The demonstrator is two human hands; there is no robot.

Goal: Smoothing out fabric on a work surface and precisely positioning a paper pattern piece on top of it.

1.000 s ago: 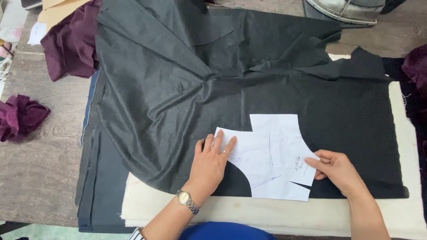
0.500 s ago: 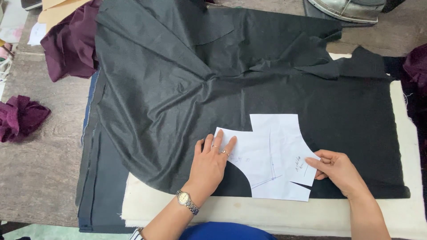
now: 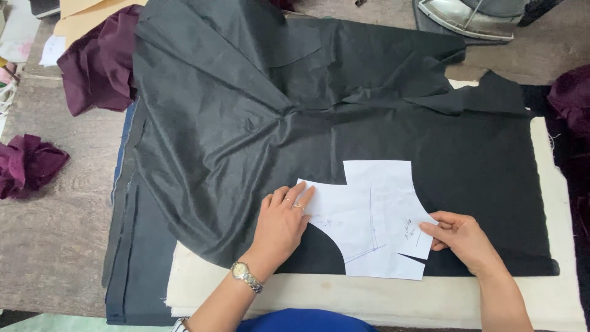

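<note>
A white paper pattern piece [image 3: 375, 215] with a curved cut-out lies on dark grey fabric [image 3: 258, 123] spread over the table. My left hand [image 3: 281, 224] rests flat, fingers apart, on the pattern's left edge and the fabric; a watch sits on its wrist. My right hand [image 3: 461, 240] pinches the pattern's right edge between thumb and fingers. The fabric is gathered into folds at the upper middle.
A cream padded board [image 3: 369, 298] lies under the fabric near me. Purple cloth sits bunched at the far left [image 3: 27, 163] and at the upper left [image 3: 98, 61]; more shows at the right edge [image 3: 568, 98]. A metal iron base [image 3: 467, 15] stands at the top right.
</note>
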